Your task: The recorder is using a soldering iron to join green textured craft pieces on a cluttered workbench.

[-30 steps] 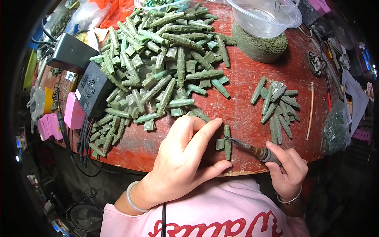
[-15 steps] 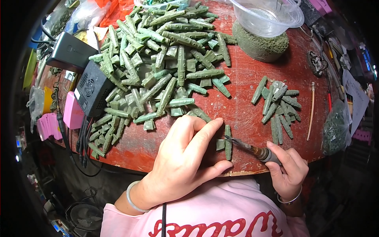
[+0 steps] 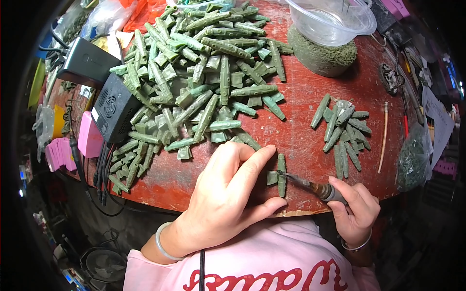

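My left hand [image 3: 225,194] rests at the table's front edge, curved around a slim green wax-like piece [image 3: 282,167]. Its forefinger lies by the piece's far end and the thumb at its near end; the other fingers are hidden beneath. A flat square tab [image 3: 272,178] juts from the piece's left side. My right hand [image 3: 357,208] grips a soldering-iron-like tool [image 3: 320,188] with a scorched brown shank and grey grip. Its thin dark tip touches the piece around the middle, beside the tab.
A big heap of similar green pieces [image 3: 204,72] covers the table's left and back. A smaller cluster [image 3: 342,128] lies at right, near a thin stick [image 3: 383,138]. A clear plastic bowl [image 3: 330,22] sits on a round green block [image 3: 323,56]. Black power boxes [image 3: 114,104] with cables stand left.
The tool's tip has shifted slightly nearer to me along the green piece. Both hands otherwise keep their places.
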Tool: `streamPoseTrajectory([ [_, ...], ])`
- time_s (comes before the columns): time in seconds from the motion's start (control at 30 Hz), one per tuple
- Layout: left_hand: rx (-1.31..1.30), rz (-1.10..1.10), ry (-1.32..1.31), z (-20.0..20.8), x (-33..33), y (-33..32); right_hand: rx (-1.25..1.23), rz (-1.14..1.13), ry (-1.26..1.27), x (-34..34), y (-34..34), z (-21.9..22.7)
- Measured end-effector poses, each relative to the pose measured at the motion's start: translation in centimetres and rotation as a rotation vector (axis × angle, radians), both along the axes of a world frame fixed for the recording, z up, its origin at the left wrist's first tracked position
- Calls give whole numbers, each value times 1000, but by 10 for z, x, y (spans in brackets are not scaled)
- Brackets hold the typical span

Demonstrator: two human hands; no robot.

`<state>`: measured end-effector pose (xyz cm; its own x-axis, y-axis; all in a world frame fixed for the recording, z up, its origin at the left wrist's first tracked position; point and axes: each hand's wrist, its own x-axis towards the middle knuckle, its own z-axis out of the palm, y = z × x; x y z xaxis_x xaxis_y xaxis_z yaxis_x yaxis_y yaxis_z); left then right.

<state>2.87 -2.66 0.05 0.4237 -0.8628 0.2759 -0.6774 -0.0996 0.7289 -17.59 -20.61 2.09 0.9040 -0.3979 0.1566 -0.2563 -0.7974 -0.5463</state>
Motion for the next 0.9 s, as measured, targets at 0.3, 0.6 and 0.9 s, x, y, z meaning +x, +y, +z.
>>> streamPoseTrajectory([
  [0.3, -2, 7, -6, 1, 0, -2, 38, -17, -20, -2, -3, 2],
  [0.6, 36, 18, 22, 9, -4, 0, -305, -204, -128, 29, -38, 11],
  [0.9, -331, 215, 269, -6, -3, 9, -409, -143, -185, 55, -60, 12],
])
